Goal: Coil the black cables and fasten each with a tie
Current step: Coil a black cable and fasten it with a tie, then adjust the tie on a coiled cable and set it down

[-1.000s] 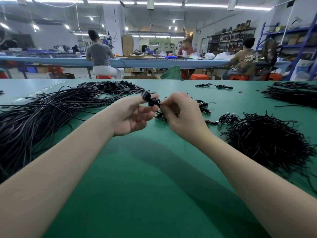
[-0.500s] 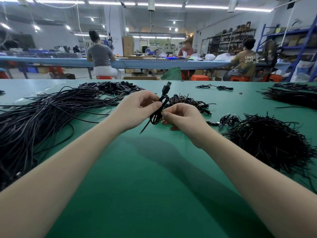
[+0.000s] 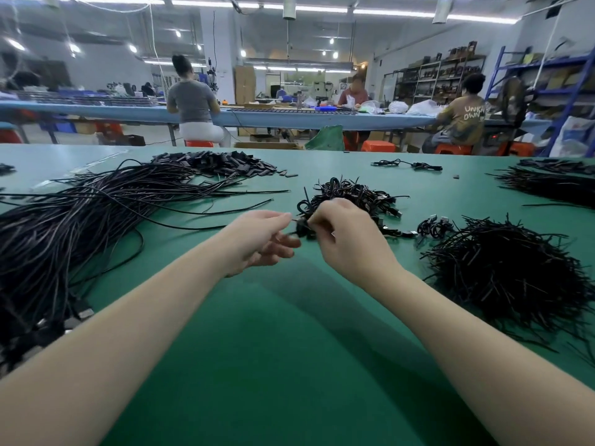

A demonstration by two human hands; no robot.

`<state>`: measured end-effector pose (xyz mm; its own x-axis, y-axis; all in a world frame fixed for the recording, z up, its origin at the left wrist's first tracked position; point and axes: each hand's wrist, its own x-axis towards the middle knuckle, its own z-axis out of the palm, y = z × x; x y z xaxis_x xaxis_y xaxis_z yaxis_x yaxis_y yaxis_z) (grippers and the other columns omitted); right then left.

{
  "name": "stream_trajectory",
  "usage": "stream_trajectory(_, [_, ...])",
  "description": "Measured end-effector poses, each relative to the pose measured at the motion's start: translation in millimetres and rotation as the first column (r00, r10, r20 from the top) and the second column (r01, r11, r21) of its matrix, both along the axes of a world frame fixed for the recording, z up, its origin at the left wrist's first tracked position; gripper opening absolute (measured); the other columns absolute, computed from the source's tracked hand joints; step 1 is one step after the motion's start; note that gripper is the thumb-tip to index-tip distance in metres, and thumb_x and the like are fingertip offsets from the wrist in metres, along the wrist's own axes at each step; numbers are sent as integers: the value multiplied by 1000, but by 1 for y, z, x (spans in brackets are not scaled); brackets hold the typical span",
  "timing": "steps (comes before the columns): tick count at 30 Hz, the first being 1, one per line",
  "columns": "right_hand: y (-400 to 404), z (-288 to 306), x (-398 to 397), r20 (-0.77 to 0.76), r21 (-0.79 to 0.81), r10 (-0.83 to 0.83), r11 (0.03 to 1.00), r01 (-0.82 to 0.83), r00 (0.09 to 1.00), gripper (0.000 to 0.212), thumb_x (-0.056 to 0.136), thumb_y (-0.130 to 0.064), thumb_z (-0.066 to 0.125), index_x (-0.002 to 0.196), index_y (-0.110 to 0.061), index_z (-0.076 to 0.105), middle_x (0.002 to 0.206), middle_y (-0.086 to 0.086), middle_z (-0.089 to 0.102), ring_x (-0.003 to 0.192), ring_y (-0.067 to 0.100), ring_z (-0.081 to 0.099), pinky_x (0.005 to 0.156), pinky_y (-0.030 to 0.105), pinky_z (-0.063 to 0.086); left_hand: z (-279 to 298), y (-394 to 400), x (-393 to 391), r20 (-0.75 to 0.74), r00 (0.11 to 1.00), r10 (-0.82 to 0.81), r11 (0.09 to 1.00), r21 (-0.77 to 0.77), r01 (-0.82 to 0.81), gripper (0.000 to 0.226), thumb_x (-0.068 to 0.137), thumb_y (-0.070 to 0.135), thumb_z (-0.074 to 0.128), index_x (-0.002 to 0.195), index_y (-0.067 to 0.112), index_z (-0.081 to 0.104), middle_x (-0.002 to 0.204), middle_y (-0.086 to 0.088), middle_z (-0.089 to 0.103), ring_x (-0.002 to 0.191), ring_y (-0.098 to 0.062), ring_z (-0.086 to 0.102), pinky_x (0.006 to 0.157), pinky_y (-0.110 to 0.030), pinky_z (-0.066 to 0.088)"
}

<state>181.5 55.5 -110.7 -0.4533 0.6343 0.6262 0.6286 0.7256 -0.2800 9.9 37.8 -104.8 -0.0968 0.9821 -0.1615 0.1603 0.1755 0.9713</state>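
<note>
- The coiled cable (image 3: 302, 227), a small black bundle, sits between the two hands just above the green table (image 3: 289, 349), a little toward 12 o'clock of the picture's middle.
- The left hand (image 3: 260, 241) is at the bundle's 9 o'clock side; thumb and forefinger meet in a pinch on a thin black end that sticks out of the bundle, while the other fingers curl loosely underneath.
- The right hand (image 3: 349, 241) is at the 3 o'clock side, back of the hand toward the camera, fingers curled round the bundle and covering most of it; whether a tie is already round the coil cannot be told.
- Directly behind the hands, at 12 o'clock, lies a heap of finished coils (image 3: 351, 193), touching or nearly touching the right hand's knuckles in this view.
- At 9 o'clock a large sheaf of loose black cables (image 3: 80, 220) spreads across the table to its left edge, with plug ends near the lower left.
- At 11 o'clock, behind the sheaf, lies a pile of flat black pieces (image 3: 219, 164).
- At 3 to 4 o'clock a dense mound of short black ties (image 3: 508, 272) rests on the table, with a few small coils (image 3: 433, 225) just beside it.
- At 2 o'clock a further black heap (image 3: 553, 185) lies by the table's right edge.
- Across the far side, people sit at a long blue bench (image 3: 128, 112).
</note>
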Motion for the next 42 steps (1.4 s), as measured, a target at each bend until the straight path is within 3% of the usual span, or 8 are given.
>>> stream_trajectory(6, [50, 26, 13, -190, -87, -373, 928, 362, 908, 17, 94, -19, 53, 99, -13, 68, 95, 6, 70, 77, 21, 59, 65, 29, 47, -21, 11, -20, -211, 954, 212, 970, 161, -180, 28, 91, 12, 44, 112, 21, 61, 80, 3, 68, 46, -5, 55, 43, -17, 41])
stream_trajectory(10, [78, 48, 9, -81, -442, -340, 855, 272, 937, 44, 101, -22, 42, 141, -3, 38, 135, 17, 53, 116, 32, 53, 94, 37, 42, -15, 8, -39, -480, 770, 419, 872, 448, -196, 34, 86, 12, 49, 116, 23, 61, 87, 8, 62, 60, -8, 52, 57, -18, 41])
stream_trajectory(15, [33, -8, -24, 296, -418, -61, 889, 187, 953, 64, 95, -38, 51, 150, -19, 24, 145, 9, 44, 122, 25, 50, 102, 37, 42, 26, 7, -110, -905, 285, 316, 940, 257, -223, 46, 84, 7, 48, 129, 15, 55, 127, -14, 50, 101, -30, 58, 86, -41, 51])
stream_trajectory(20, [4, -51, -26, 236, -251, -139, 947, 198, 962, 41, 96, -41, 46, 131, -22, 53, 133, -1, 54, 121, 20, 49, 97, 31, 41, 34, -35, -201, -974, -164, -158, 843, -47, -536, 30, 88, 22, 53, 114, 10, 62, 118, -12, 53, 109, -29, 56, 90, -39, 51])
stream_trajectory(25, [7, -48, -22, 166, -289, -104, 945, 150, 981, 27, 93, -36, 51, 113, -26, 65, 120, -6, 60, 108, 16, 55, 87, 29, 46, 42, -78, -243, -964, -262, -40, 874, 93, -476, 46, 86, 56, 58, 65, 16, 52, 73, -1, 54, 78, -22, 60, 78, -32, 53])
stream_trajectory(31, [5, -48, -21, 161, -326, -97, 934, 146, 982, 25, 93, -34, 50, 112, -27, 65, 122, -8, 58, 107, 16, 56, 87, 30, 46, 54, -93, -264, -970, -231, -75, 862, 53, -504, 37, 88, 54, 59, 76, 19, 59, 90, 0, 68, 82, -16, 64, 70, -22, 49])
stream_trajectory(38, [3, -45, -21, 169, -348, -96, 925, 150, 981, 25, 94, -34, 49, 113, -29, 64, 125, -9, 57, 107, 16, 57, 87, 31, 47, 61, -94, -274, -977, 207, 54, 789, -85, -608, 34, 90, 18, 57, 63, 0, 61, 52, -11, 63, 44, -24, 56, 50, -28, 47])
stream_trajectory(42, [2, -45, -21, 174, -356, -98, 921, 155, 980, 25, 94, -34, 49, 113, -29, 64, 125, -10, 57, 107, 15, 56, 87, 31, 47, 54, -92, -288, -993, -106, -58, 803, 17, -596, 38, 95, 36, 54, 72, 7, 63, 58, 1, 59, 60, -20, 64, 49, -22, 43])
